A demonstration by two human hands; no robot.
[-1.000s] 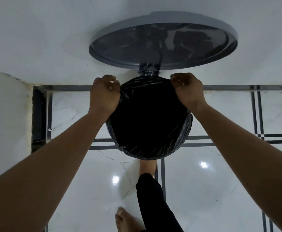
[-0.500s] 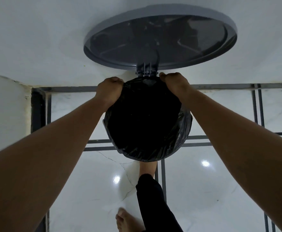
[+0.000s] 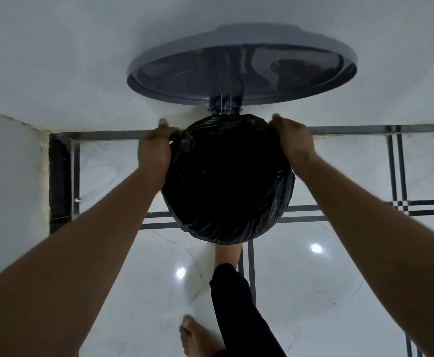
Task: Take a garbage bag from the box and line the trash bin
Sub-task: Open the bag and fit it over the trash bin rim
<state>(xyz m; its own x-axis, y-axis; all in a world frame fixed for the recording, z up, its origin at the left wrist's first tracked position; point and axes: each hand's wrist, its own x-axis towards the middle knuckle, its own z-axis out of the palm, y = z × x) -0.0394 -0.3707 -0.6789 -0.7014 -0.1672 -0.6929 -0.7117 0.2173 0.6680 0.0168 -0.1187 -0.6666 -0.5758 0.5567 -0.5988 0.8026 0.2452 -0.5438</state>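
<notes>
A black garbage bag (image 3: 227, 181) is stretched over the round mouth of the trash bin, hiding the bin's rim and body. The grey round lid (image 3: 241, 70) stands raised on its hinge behind the bin, against the white wall. My left hand (image 3: 154, 148) grips the bag's folded edge at the bin's upper left. At the upper right edge, my right hand (image 3: 294, 140) holds the bag in the same way. One foot (image 3: 227, 253) reaches under the bin's front, where the pedal is hidden.
White glossy floor tiles with dark grey lines surround the bin. A white wall runs behind it, and another white wall section (image 3: 10, 181) stands at the left beside a dark gap. My other bare foot (image 3: 198, 338) is at the bottom.
Both hands have moved outward and down from the hinge side to the bin's left and right edges, pulling the bag's rim down. The view has shifted slightly.
</notes>
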